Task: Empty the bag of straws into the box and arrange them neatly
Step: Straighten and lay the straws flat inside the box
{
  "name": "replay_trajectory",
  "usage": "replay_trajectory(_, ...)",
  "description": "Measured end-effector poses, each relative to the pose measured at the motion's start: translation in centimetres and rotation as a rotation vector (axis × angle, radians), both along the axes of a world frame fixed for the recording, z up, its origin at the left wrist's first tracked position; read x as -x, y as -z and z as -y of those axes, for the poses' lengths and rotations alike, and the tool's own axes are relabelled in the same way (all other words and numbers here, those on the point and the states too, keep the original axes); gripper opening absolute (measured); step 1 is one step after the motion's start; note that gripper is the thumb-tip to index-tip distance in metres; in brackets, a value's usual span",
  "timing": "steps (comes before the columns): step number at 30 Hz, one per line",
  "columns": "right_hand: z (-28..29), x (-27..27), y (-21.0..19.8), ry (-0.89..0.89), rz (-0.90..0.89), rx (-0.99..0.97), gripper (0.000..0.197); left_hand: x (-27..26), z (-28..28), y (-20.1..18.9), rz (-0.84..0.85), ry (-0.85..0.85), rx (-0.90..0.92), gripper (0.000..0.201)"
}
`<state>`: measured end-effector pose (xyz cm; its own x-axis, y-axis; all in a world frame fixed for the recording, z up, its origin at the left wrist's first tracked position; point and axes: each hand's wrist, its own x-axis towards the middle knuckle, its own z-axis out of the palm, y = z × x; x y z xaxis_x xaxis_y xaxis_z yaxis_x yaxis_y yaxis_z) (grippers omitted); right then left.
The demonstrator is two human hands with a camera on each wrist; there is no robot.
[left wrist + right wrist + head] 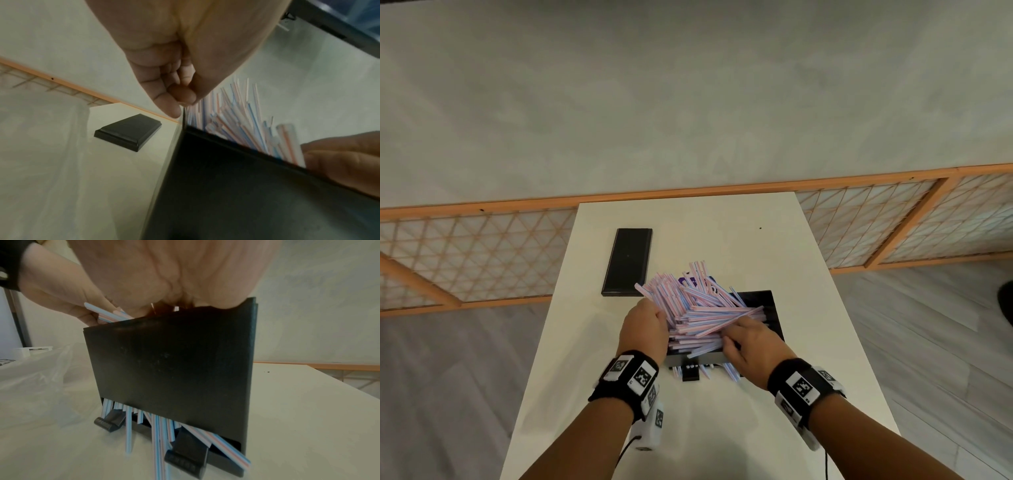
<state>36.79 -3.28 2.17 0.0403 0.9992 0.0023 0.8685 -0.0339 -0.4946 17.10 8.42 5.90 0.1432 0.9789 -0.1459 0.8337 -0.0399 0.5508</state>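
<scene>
A heap of pink-and-blue striped straws [698,308] lies criss-crossed over the open black box [763,301] at the table's middle. My left hand [650,318] curls round the heap's left end at the box corner; its thumb meets the forefinger [176,97]. My right hand [743,339] grips straws at the near right, with its fingers dipped into the box top [174,301]. Several straws [156,434] poke out of the slot under the box front [170,366]. A clear plastic bag [41,369] lies crumpled to the box's left.
The black box lid [626,262] lies flat at the far left of the white table [808,274]. A purple patch [688,279] shows behind the heap. A wooden lattice screen [482,246] runs beyond the table's far edge.
</scene>
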Motion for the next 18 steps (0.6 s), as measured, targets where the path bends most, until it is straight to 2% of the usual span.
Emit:
replay_trajectory(5,0.0,-0.2,-0.6,0.059,-0.093,-0.011,0.026,1.0,1.1,-4.9,0.101,0.042,-0.141,0.021)
replay_trajectory(7,0.2,-0.1,-1.7,0.075,-0.078,-0.098,0.026,1.7,1.7,-8.0,0.147,0.085,-0.254,0.018)
replay_trajectory(11,0.5,1.1,-5.6,0.059,-0.119,-0.249,0.061,2.3,4.0,-13.5,0.276,0.133,-0.379,0.01)
replay_trajectory(13,0.2,1.7,-7.5,0.021,-0.129,-0.239,0.067,1.8,5.2,-15.3,0.401,0.123,-0.389,0.007)
replay_trajectory(18,-0.6,1.7,-9.1,-0.032,-0.138,-0.246,0.031,0.5,6.6,-15.1,0.557,0.107,-0.354,0.002)
